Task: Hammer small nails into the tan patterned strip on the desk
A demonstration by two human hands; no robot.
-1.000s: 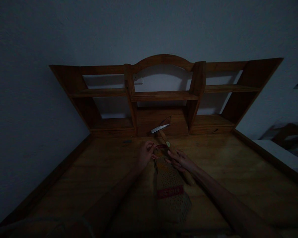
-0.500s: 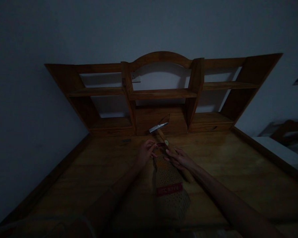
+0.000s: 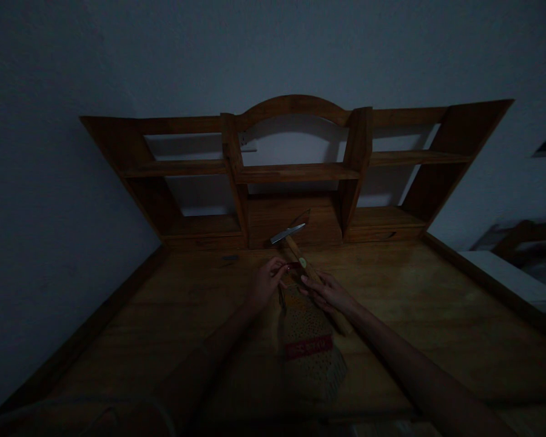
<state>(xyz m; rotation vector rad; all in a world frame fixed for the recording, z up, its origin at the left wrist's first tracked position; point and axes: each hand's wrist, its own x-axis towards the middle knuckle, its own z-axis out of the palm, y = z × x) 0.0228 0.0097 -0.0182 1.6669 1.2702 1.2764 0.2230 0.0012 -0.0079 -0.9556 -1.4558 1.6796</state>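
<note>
On the wooden desk [image 3: 418, 303] lies a flat patterned bag [image 3: 310, 340] with a red label, its red-trimmed top end pointing away from me. My left hand [image 3: 266, 282] pinches that top end, fingers closed on it. My right hand [image 3: 330, 293] rests on the bag's upper right edge, fingers stretched and partly on the wooden handle of a hammer [image 3: 307, 273]. The hammer lies diagonally beside the bag, its metal head [image 3: 287, 233] toward the shelf unit. The room is very dark.
A wooden shelf unit [image 3: 295, 173] with an arched middle and several open compartments stands at the back of the desk against a pale wall. A small dark object [image 3: 230, 258] lies on the desk to the left. Furniture shows dimly at the far right.
The view has shifted slightly; both hands stay at the bag's top end, with the left hand's pinch a little higher. The hammer and bag have not visibly moved.
</note>
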